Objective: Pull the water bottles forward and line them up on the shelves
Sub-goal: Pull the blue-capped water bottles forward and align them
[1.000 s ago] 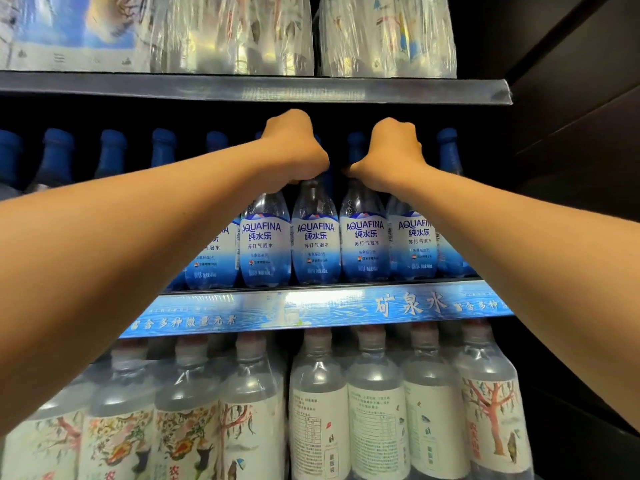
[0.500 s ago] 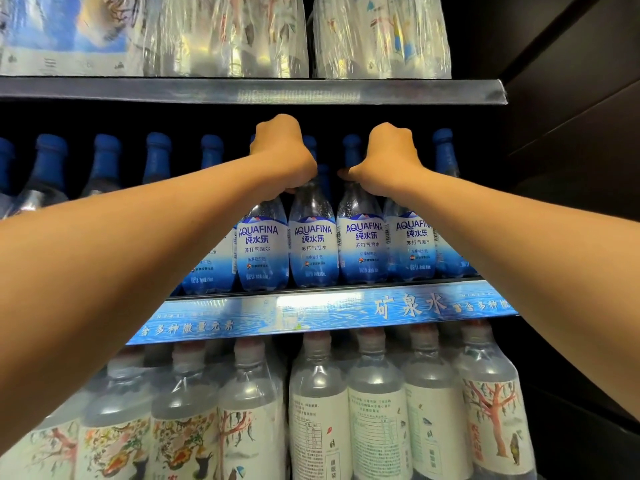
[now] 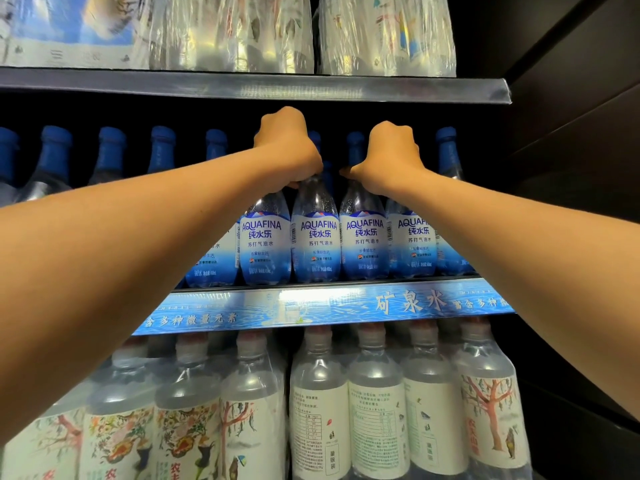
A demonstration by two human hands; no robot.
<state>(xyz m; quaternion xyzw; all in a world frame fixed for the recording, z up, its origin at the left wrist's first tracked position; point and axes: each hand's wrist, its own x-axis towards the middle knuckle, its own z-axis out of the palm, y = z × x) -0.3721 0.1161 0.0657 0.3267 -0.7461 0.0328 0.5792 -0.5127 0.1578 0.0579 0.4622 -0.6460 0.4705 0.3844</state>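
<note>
**Gripping two bottle necks on the middle shelf**

Reaching up from the bottom corners, two bare forearms cross the lower shelf's shrink-wrapped packs (image 3: 377, 410) of clear bottles with white and floral labels. Beyond them runs the blue shelf strip (image 3: 322, 306) with white Chinese lettering, marking the front edge of the middle shelf.

On that shelf stands a front row of Aquafina bottles (image 3: 315, 244), upright, labels facing out, touching side by side just behind the strip. The left hand (image 3: 287, 147) is curled into a fist round the neck of one bottle (image 3: 266, 244); its fingers wrap the neck so the cap is hidden. The right hand (image 3: 393, 154) is likewise closed round the neck of another bottle (image 3: 412, 244), thumb pointing inward toward the left hand. Two bottles stand between the gripped pair, their blue caps showing between the fists.

Farther left, more blue caps (image 3: 162, 136) and necks stand in a line behind the left forearm, their bodies mostly hidden. One more cap (image 3: 446, 135) shows at the right end.

Above, a grey shelf edge (image 3: 256, 86) carries plastic-wrapped packs (image 3: 384, 32), blurred and glossy.
</note>
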